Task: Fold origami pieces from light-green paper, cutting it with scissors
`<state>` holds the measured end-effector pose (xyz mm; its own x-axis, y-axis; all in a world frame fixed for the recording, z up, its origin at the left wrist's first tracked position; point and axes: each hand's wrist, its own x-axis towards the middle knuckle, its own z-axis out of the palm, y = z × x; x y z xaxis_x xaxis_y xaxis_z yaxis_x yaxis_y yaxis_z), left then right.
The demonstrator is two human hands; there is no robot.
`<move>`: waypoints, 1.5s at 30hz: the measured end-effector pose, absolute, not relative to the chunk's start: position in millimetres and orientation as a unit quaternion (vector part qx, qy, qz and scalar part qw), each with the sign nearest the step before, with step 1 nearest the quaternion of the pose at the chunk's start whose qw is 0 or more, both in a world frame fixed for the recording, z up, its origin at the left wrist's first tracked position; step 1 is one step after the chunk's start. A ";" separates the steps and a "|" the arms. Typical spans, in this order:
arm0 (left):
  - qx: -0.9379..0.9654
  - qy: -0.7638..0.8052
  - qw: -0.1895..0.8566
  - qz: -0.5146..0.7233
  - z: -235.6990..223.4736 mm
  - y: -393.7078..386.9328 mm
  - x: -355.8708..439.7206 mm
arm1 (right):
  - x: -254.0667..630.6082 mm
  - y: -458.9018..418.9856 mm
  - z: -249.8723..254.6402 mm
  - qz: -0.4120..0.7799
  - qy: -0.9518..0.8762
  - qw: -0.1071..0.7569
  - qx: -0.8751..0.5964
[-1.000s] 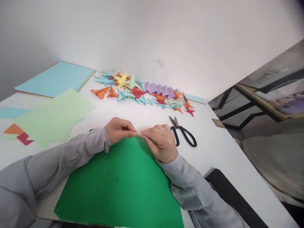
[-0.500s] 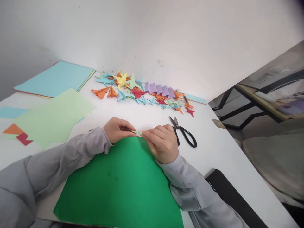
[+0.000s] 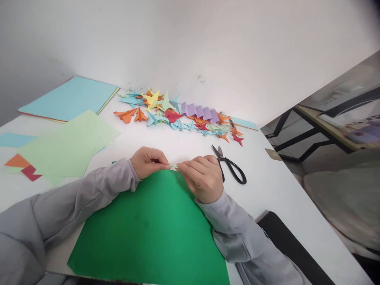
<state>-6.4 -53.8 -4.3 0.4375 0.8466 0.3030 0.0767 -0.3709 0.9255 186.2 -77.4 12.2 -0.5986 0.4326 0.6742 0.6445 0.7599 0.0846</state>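
Note:
Between my two hands is a small folded piece of light green paper, mostly covered by the fingertips. My left hand pinches its left end between thumb and fingers. The right end is gripped by my right hand, whose fingers curl inward. Both hands are over the far edge of a large green sheet lying on the white table. Black-handled scissors rest with their blades slightly apart, just right of my right hand.
A row of folded paper figures in several colours runs along the wall. Light green sheets and orange and red scraps lie at left, a blue-topped paper stack behind them. A black object sits at right.
The left fingers have closed further over the small green paper, so less of it shows. My right hand has barely moved, and the things on the table stay put.

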 end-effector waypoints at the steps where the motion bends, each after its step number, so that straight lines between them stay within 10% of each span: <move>1: 0.720 0.318 0.452 0.420 -3.8 -53.4 -6.6 | 186.6 -77.2 12.5 -0.160 -0.880 0.327 -0.305; 25: 0.722 0.334 0.474 0.376 -1.3 -51.6 -12.7 | 189.3 -75.3 9.6 -0.126 -0.882 0.326 -0.316; 45: 0.847 0.287 0.277 0.352 -0.2 -57.5 -9.2 | 180.0 -78.3 6.1 -0.037 -0.888 0.324 -0.323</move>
<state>-9.2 -57.5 -0.2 0.5871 0.6808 0.4380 0.2909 -0.6823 0.6707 180.0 -78.3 6.1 -0.5814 0.5508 0.5988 0.5986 0.7881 -0.1437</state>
